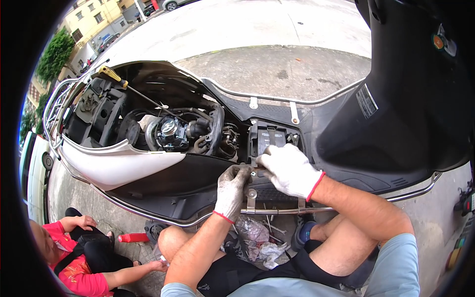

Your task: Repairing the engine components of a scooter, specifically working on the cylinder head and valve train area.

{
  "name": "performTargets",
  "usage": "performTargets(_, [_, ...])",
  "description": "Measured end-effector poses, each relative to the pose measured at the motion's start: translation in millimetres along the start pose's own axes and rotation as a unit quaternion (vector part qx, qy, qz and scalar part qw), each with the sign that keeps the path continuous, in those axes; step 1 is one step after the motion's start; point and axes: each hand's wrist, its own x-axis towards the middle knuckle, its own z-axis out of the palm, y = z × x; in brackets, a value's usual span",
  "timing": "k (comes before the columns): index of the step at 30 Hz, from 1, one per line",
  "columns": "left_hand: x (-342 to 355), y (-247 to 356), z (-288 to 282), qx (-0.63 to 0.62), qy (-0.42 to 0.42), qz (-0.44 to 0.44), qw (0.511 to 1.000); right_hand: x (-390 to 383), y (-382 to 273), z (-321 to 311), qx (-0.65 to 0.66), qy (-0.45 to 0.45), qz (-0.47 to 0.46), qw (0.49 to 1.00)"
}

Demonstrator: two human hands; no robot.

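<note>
Black plastic cases the battery (268,142), which sits in the bay (302,151) of the scooter (163,175). The bay's rim stands close around it; the footboard (341,178) gives a flat strip to the right, and a metal rail (321,210) bounds the near side. At the bay's near left corner, the left hand (233,184) has thumb and fingers drawn together; whether they grip anything, I cannot tell. Just right of it, the right hand (291,169) curls over the bay's near edge, fingertips partly hidden, its grip equally unclear. Small pale print marks the battery's top; a printed label (366,101) and a round orange-and-green sticker (439,41) show on the front panel (405,99), far right. Both hands wear white knit gloves with red cuffs, the left one sooty. Left of the bay are the metal carburettor (170,132), a yellow-handled screwdriver (114,75) and a glossy white side panel (116,162). Crumpled plastic (253,231) lies on the near ground; near left is a person in red (84,284).
</note>
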Motion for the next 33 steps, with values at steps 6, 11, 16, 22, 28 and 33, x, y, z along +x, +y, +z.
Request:
performTargets(6, [-2, -3, 0, -0.021, -0.019, -0.026, 0.999, 4, -4, 6, -0.069, -0.006, -0.067, 0.995])
performTargets(11, [5, -2, -4, -0.046, 0.012, -0.006, 0.999, 26, -1, 18, -0.026, -0.033, -0.018, 0.999])
performTargets(16, [10, -3, -9, -0.067, 0.003, 0.017, 0.998, 60, 41, 68, 0.148, 0.057, 0.159, 0.975])
performTargets(22, [11, -5, -4, -0.127, -0.042, -0.031, 0.991, 99, 67, 130, 0.261, 0.165, 0.235, 0.922])
performTargets(28, [10, -4, -9, -0.121, -0.034, -0.055, 0.991, 123, 63, 159, 0.273, 0.186, 0.214, 0.919])
performTargets(33, [11, -2, -8, -0.114, -0.040, -0.062, 0.991, 127, 64, 169, 0.234, 0.214, 0.185, 0.930])
